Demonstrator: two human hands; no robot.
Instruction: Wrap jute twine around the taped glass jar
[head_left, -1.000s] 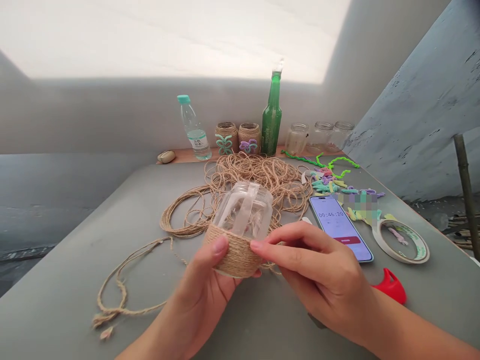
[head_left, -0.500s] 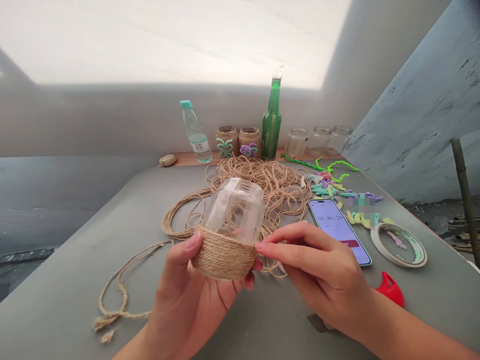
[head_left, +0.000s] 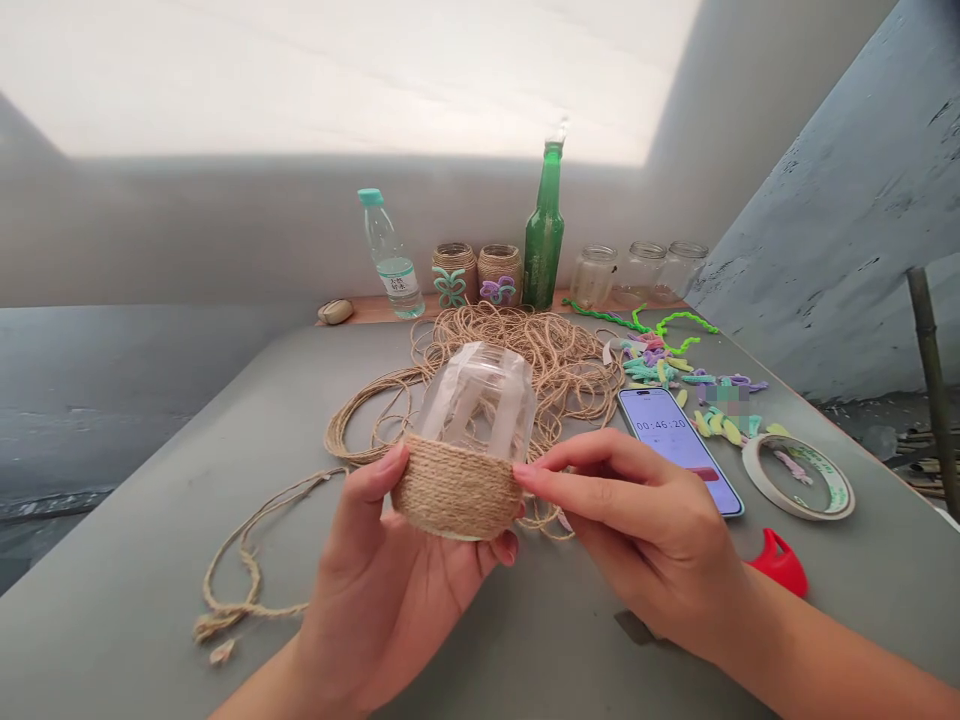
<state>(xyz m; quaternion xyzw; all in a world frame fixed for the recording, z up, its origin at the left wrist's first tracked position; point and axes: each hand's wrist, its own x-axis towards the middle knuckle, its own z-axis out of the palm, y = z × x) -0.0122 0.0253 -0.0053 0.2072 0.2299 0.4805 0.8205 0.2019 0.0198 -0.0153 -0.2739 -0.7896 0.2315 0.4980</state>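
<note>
A clear glass jar (head_left: pixel 480 400) is held tilted above the table, its lower half wrapped in rows of jute twine (head_left: pixel 457 490). My left hand (head_left: pixel 397 575) grips the jar from below and the left, thumb on the twine band and fingers around the base. At the band's upper right edge, my right hand (head_left: pixel 645 530) pinches with thumb and forefinger; the twine strand between them is mostly hidden. Strips of whitish tape show on the bare upper glass. Behind the jar lies a large loose heap of jute twine (head_left: pixel 517 335).
Along the back stand a water bottle (head_left: pixel 397 275), two twine-wrapped jars (head_left: pixel 454 270), a green bottle (head_left: pixel 545 235) and clear jars (head_left: pixel 596 275). To the right lie a phone (head_left: pixel 667 430), a tape roll (head_left: pixel 840 500), fuzzy coloured pieces (head_left: pixel 720 425) and a red object (head_left: pixel 784 565).
The jar has turned slightly and shifted a little up and right in my left hand. My right hand keeps its pinch at the band's edge. The whole view has shifted slightly.
</note>
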